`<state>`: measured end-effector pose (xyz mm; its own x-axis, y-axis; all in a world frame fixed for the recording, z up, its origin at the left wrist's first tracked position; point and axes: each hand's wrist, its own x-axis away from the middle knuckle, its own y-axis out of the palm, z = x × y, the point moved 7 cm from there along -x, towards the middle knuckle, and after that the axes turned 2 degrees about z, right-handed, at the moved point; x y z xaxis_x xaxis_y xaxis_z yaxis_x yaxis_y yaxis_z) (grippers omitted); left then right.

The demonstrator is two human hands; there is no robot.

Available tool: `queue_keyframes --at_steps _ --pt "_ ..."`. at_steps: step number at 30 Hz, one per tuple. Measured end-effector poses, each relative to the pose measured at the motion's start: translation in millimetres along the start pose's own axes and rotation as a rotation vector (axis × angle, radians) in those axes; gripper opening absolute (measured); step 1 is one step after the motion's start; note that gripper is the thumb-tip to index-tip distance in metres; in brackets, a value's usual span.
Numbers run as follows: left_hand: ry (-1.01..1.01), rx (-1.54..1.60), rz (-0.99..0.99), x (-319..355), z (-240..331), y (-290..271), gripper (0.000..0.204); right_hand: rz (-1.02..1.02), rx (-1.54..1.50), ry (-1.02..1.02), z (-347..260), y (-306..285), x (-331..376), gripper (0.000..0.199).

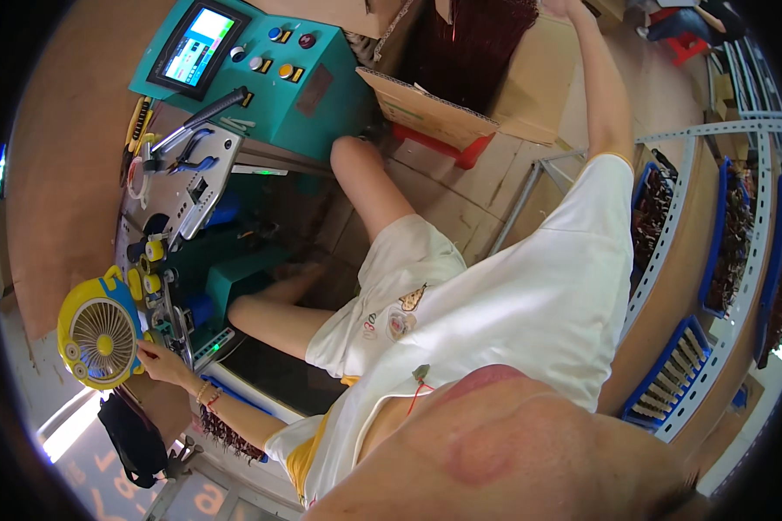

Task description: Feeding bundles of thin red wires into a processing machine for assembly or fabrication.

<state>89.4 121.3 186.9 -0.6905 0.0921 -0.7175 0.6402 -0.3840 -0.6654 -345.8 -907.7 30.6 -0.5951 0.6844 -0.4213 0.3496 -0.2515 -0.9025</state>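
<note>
My left hand [165, 363], with a beaded bracelet on its wrist, reaches to the front of the machine fittings, right beside a yellow and blue fan [102, 341]. Its fingers are pinched together; whatever they hold is too small to make out. The small yellow-capped rollers [154, 252] of the machine are just above it. My right arm stretches the other way, and my right hand [566, 7] is at the top edge of the picture, by a cardboard box [430, 111] with dark red wire-like strands [473, 56] inside. The picture's edge cuts off that hand, hiding its fingers.
A green control box [308, 95] with a lit screen [195, 48] and buttons stands past my knees. Blue-handled pliers [191, 161] lie on a metal plate. Shelves with blue trays [669, 373] run along the right. A red stool [688, 48] and another person are at the far right.
</note>
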Motion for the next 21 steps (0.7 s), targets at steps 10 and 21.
queue_keyframes --at_steps 10,21 --pt "0.073 0.068 -0.027 2 15 11 0.036 -0.418 -0.496 0.604 20 37 67 0.014" --pt "-0.006 0.065 -0.067 6 1 2 0.033 -0.115 -0.929 0.791 -8 -18 74 0.023"
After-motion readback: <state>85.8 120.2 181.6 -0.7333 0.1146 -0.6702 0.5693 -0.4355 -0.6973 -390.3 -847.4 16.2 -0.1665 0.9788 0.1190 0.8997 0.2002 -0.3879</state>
